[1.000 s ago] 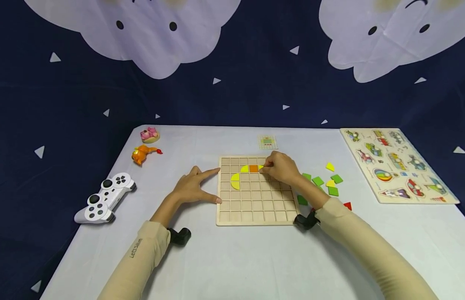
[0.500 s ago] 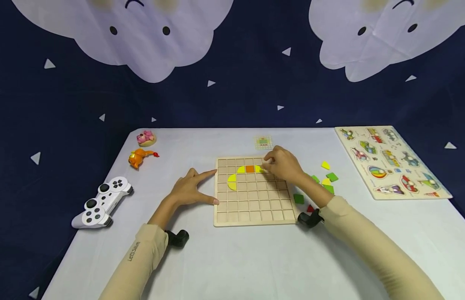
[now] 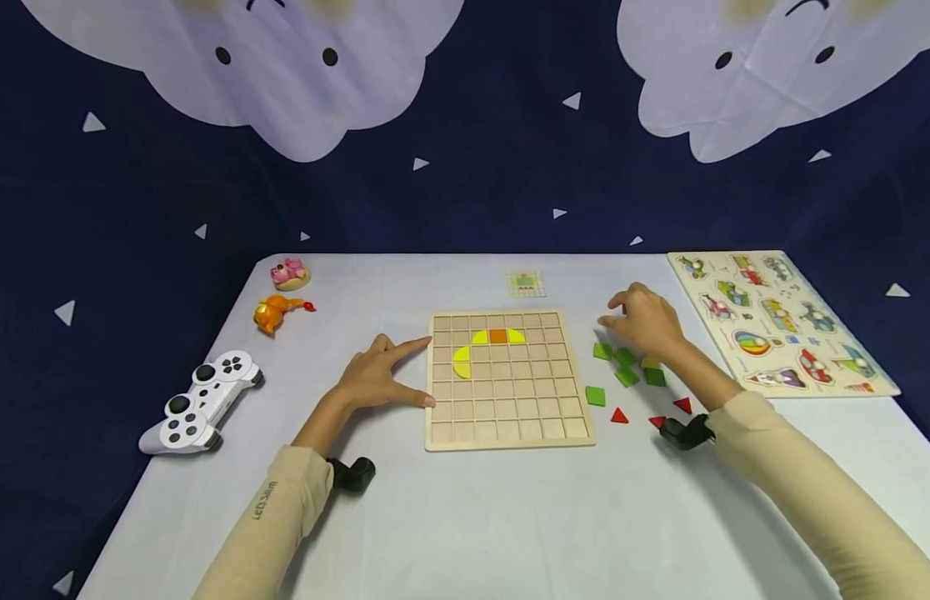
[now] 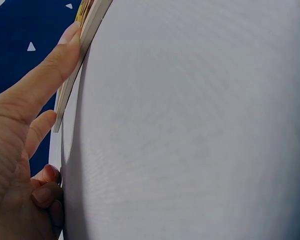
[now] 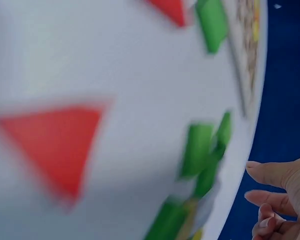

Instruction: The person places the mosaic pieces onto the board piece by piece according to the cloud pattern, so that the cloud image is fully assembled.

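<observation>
The wooden grid board point(image 3: 507, 380) lies flat, holding two yellow arcs, an orange square and a yellow half-disc in its upper rows. Green pieces point(image 3: 625, 367) and red triangles point(image 3: 619, 416) lie scattered just right of the board.
</observation>
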Motion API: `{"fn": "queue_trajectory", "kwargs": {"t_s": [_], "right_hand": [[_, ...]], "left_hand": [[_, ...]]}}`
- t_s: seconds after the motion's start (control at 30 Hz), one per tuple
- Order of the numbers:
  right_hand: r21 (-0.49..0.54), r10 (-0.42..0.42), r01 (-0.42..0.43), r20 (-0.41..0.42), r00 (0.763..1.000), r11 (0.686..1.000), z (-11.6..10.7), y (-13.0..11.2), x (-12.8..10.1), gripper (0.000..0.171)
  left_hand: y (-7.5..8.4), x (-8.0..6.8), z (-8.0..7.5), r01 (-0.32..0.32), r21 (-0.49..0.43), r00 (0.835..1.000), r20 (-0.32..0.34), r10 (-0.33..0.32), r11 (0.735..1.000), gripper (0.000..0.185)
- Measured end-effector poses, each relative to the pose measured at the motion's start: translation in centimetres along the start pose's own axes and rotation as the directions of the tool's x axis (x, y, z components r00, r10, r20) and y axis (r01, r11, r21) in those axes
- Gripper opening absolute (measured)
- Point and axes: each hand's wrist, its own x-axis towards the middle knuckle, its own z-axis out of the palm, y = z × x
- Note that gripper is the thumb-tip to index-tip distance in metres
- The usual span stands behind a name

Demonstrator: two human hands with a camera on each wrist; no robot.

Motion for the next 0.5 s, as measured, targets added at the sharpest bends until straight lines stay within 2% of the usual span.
{"fn": "queue_trajectory", "kwargs": {"t_s": [0.27,0.5], "right_hand": [[-0.005,0.132,-0.132,0.009,0.991,0.991,-0.4,4.0,-1.0,0.052],[-0.012,0.151,-0.152,-0.017,0.988,0.988,-0.2,5.2,-1.9,0.048]], "left_hand": [[0.2,-0.1,-0.2,0.006,-0.007,1.000,0.005,-0.006,1.000,0.104],[0.3,-0.3,-0.3,0.009,-0.015,1.000,0.006,-0.009,1.000,0.103]]}}
